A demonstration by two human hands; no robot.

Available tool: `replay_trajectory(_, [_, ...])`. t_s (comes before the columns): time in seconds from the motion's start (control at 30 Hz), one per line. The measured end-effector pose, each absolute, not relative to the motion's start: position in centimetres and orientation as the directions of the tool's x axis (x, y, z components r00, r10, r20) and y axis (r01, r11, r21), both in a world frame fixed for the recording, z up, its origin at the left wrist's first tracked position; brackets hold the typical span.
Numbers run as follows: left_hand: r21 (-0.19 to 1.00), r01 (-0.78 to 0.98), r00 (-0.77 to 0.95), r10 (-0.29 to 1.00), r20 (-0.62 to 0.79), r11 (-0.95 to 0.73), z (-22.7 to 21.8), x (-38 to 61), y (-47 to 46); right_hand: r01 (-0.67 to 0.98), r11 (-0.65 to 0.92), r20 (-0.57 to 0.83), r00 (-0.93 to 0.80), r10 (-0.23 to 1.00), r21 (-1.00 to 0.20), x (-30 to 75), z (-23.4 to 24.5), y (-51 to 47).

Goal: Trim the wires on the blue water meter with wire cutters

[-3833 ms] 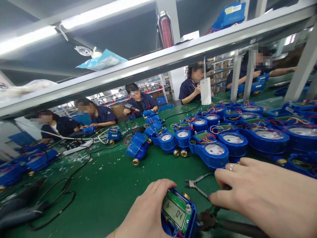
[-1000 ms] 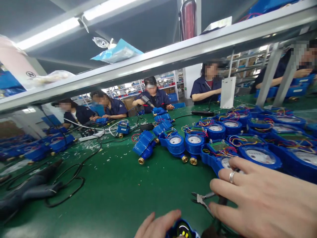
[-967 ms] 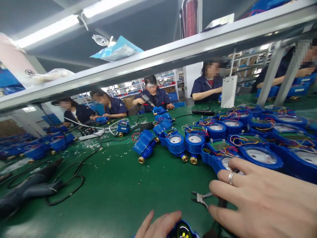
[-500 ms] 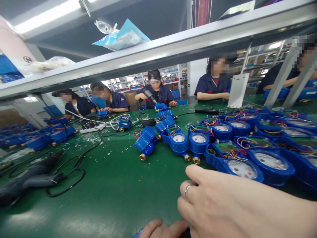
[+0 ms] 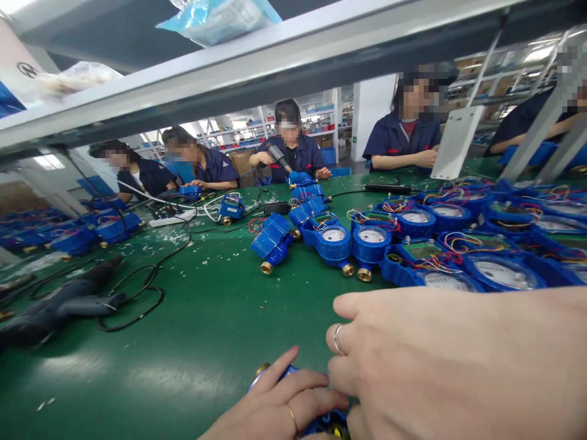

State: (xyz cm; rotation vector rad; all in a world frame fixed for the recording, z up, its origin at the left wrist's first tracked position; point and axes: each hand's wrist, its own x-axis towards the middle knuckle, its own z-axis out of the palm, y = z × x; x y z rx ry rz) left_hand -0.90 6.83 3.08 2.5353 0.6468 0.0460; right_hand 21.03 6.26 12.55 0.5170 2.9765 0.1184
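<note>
Left hand (image 5: 275, 408): half-curled over a blue meter (image 5: 324, 421), holding it
Right hand (image 5: 408, 360): fingers bent inward, beside the left's; cannot tell what it grips

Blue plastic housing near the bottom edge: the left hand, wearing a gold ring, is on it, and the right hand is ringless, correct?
Not ringless: in the head view the right hand wears a silver ring. The left hand, wearing a gold ring, is on the blue plastic housing.

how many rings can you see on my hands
2: a gold ring on the left hand and a silver ring on the right hand. Others may be hidden from view.
</note>
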Motion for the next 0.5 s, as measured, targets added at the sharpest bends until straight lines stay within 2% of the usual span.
replay_trajectory(0.07, [0.47, 0.383, 0.913, 0.404, -0.059, -0.795, 3.8, -1.0, 6.7, 0.305, 0.948, -0.116, -0.942, 0.315, 0.09, 21.4, 12.7, 6.3])
replay_trajectory(0.17, [0.297, 0.355, 0.933, 0.316, -0.173, -0.886, 5.5, -1.1, 6.2, 0.287, 0.953, -0.127, -0.946, 0.297, 0.096, 21.4, 12.6, 6.7])
replay_trajectory(0.23, [0.179, 0.336, 0.935, 0.305, -0.179, -0.925, 6.0, -1.0, 5.9, 0.281, 0.954, -0.135, -0.947, 0.293, 0.102, 21.3, 12.7, 6.9])
replay_trajectory(0.3, [0.134, 0.342, 0.932, 0.316, -0.179, -0.93, 5.5, -0.9, 5.6, 0.269, 0.959, -0.148, -0.948, 0.281, 0.095, 21.4, 13.0, 7.1])
replay_trajectory(0.37, [0.19, 0.363, 0.93, 0.342, -0.136, -0.912, 4.2, -1.0, 5.5, 0.238, 0.969, -0.168, -0.954, 0.247, 0.072, 21.7, 13.6, 7.2])
replay_trajectory(0.47, [0.362, 0.399, 0.893, 0.446, 0.053, -0.842, 2.5, -1.5, 5.6, 0.198, 0.979, -0.193, -0.96, 0.203, 0.049, 22.1, 14.4, 7.2])
replay_trajectory(0.5, [0.409, 0.417, 0.872, 0.484, 0.071, -0.812, 2.4, -1.6, 5.6, 0.194, 0.98, -0.198, -0.96, 0.2, 0.05, 22.1, 14.5, 7.2])
